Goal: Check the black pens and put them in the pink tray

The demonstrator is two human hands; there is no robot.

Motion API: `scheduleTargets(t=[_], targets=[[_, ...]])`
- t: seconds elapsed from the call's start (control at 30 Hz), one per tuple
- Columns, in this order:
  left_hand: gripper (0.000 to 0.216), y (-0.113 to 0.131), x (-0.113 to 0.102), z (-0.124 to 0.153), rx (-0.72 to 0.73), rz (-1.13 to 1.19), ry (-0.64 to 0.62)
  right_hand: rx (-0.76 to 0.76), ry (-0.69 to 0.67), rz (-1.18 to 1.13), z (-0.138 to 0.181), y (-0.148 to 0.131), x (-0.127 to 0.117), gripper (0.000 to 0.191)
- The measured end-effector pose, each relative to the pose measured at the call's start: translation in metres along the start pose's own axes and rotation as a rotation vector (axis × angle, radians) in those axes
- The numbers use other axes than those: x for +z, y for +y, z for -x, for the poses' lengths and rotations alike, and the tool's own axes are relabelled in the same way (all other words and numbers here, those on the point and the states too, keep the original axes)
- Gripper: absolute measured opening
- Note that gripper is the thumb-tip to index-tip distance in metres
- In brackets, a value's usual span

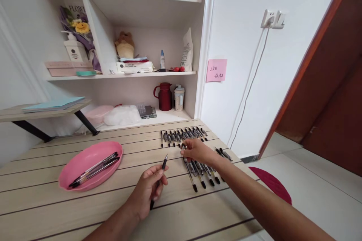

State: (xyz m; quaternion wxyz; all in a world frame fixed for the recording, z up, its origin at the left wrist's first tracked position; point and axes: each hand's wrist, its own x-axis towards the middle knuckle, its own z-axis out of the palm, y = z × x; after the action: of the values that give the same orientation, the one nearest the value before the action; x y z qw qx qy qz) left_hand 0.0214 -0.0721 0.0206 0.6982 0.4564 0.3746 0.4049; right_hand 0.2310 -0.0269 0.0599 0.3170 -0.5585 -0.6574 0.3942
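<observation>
Directions are taken from the left hand. At ten o'clock, blue papers (53,104) lie on a small raised shelf (14,113). Between nine and ten o'clock, a pink bowl (86,155) stands on the slatted counter (70,215), with several pens (94,170) inside, slanting toward two o'clock. The left hand (149,183) has its fingers closed around a black pen (164,163), whose silver tip points between twelve and one. Well back at twelve, a red jug (165,98) stands in the shelving. At one o'clock, a far row of pens (183,134) lies side by side on the counter. The right hand (195,150) is at two, fingers bent at the upper end of the leftmost pen (190,173) in the near row; I cannot tell whether they grip it. That near row of pens (200,178) spreads at about three o'clock. Beyond it, at two, lie more pens (224,154).
</observation>
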Motion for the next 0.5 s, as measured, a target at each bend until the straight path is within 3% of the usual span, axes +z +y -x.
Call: scheduleTargets(t=[0.2,0.33,0.5], targets=[[0.027,-0.005,-0.006,-0.005,0.008,-0.001,0.004,0.158,-0.127,0.582,-0.005,-0.01,0.016,0.021],[0.027,-0.007,-0.008,-0.003,0.011,-0.006,-0.005,0.146,-0.206,0.742,-0.01,-0.016,0.024,0.038],[0.026,-0.008,-0.009,-0.004,0.001,-0.023,-0.027,0.064,-0.147,0.994,-0.015,-0.017,0.035,0.045]])
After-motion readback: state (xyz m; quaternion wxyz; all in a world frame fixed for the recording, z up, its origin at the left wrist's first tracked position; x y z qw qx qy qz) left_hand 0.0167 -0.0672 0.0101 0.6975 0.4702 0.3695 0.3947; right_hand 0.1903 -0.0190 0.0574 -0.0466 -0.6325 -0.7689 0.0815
